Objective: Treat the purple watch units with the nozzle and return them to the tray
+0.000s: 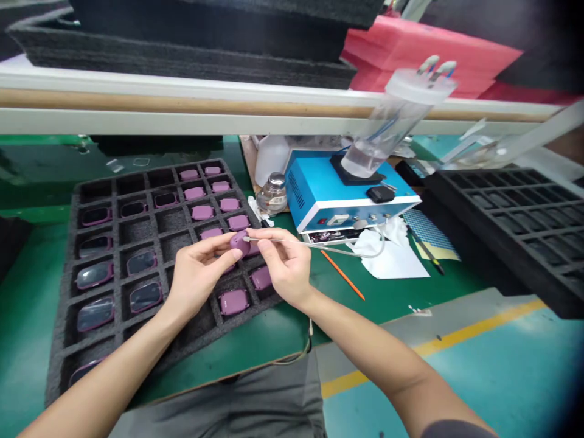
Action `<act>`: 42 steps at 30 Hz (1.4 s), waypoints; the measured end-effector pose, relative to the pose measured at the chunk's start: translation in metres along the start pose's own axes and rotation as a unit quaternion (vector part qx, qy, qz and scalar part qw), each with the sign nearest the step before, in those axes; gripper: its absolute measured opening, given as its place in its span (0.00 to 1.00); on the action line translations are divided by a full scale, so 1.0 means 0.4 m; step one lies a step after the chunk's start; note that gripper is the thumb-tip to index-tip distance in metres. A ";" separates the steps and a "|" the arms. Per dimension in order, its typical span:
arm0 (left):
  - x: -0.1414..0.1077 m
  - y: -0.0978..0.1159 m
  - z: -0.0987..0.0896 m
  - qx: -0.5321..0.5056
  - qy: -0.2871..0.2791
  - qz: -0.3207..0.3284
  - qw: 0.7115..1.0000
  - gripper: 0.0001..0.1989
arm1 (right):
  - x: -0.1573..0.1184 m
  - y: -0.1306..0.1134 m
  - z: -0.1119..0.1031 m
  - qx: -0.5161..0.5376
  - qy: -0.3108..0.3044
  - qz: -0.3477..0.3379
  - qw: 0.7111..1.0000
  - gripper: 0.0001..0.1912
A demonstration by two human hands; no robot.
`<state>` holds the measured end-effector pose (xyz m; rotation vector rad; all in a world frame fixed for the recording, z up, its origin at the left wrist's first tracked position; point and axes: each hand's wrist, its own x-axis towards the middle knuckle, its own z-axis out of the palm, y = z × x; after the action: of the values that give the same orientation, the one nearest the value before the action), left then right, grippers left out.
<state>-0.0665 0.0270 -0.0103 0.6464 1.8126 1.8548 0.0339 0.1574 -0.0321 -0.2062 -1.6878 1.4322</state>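
Note:
My left hand (201,267) pinches a small purple watch case (239,243) between thumb and fingertips, raised over the black foam tray (196,333). My right hand (288,264) is closed around a thin, pale tube (335,250) close to its end. The tube's slim tip touches or nearly touches the case; I cannot tell which. From my right hand the tube runs to the front of a blue machine (303,182). In the tray lie several purple cases (234,302) on the right side and several with dark glass faces (95,275) on the left.
A see-through cylinder (376,131) stands tilted on the machine. Beside it are a glass bottle (272,194) and a white bottle (271,159). An orange stick (343,275), white paper (396,261) and a dark pen (425,249) lie rightward. Another black tray (506,243) stands far right. A shelf (182,121) spans above.

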 end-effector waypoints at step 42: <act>-0.022 0.004 -0.006 -0.048 -0.005 -0.022 0.999 0.19 | -0.022 0.004 0.015 0.029 -0.011 0.051 0.998 0.08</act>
<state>-0.0613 0.0194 -0.0087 0.5743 1.7065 1.8935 0.0344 0.1482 -0.0375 -0.2481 -1.6718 1.5605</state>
